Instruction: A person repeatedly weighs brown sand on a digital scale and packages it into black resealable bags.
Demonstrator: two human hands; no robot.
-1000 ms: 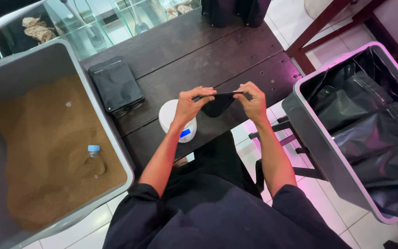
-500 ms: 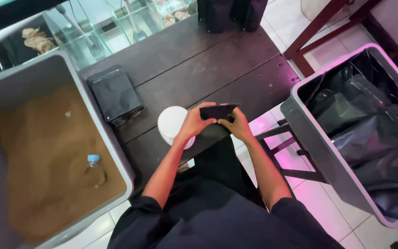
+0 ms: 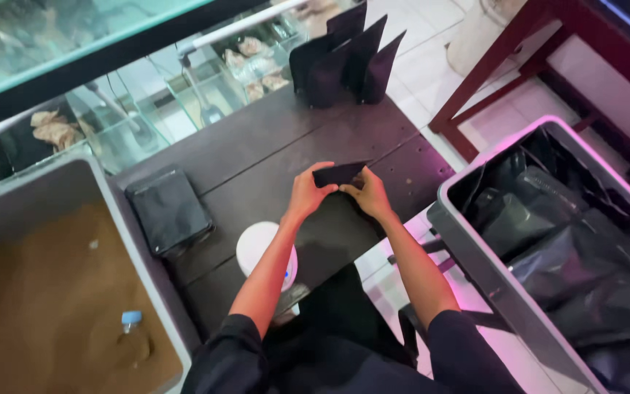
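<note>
Both hands meet above the middle of the dark wooden desk [image 3: 257, 157] and grip one small black pouch [image 3: 338, 174] between them. The left hand [image 3: 309, 191] pinches the pouch's left end between thumb and fingers. The right hand [image 3: 368, 194] is closed on its right end and lower edge. The pouch is held flat and clear of the desk surface.

Change since one second ago: the pouch was then stretched wide between the hands, which stood apart. Half a second ago the hands had drawn together over it. Now they are close, and the pouch looks narrower and more compact, which I judge to mean its top is being pressed or folded shut.

Surroundings:
- A white round tub [image 3: 259, 248] stands on the desk under the left forearm.
- A flat black scale [image 3: 168, 211] lies near it, to the left.
- Three upright black pouches [image 3: 350, 55] stand at the far desk edge.
- A grey bin of brown sand [image 3: 45, 292] sits left, with a small blue-capped bottle [image 3: 132, 325] in it.
- A grey bin of black bags [image 3: 570, 248] sits right.
</note>
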